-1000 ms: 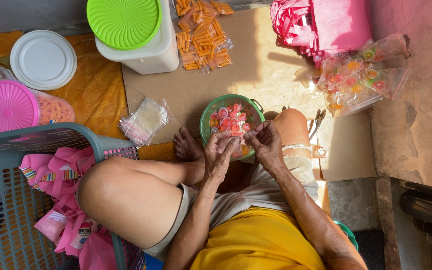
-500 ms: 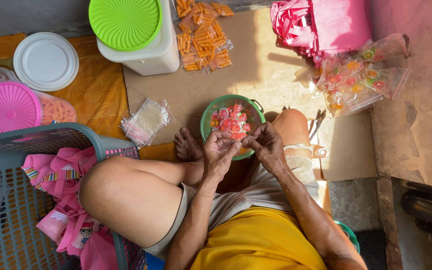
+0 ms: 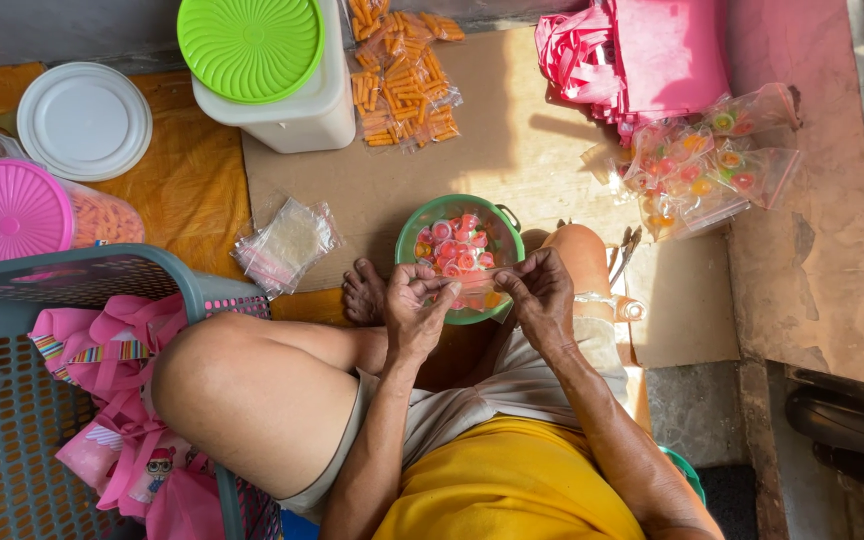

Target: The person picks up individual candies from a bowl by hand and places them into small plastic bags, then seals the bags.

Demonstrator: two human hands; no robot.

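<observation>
Left hand (image 3: 414, 305) and right hand (image 3: 540, 295): a clear bag (image 3: 477, 281) is pinched between them above the bowl (image 3: 422, 215); judged light, limp, slippery, best held by its edges.

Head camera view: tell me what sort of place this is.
Probably a home floor used for packing small sweets. Both hands, left hand and right hand, hold a clear bag over a green bowl of sweets; filled bags and a plastic basket lie nearby.
</observation>
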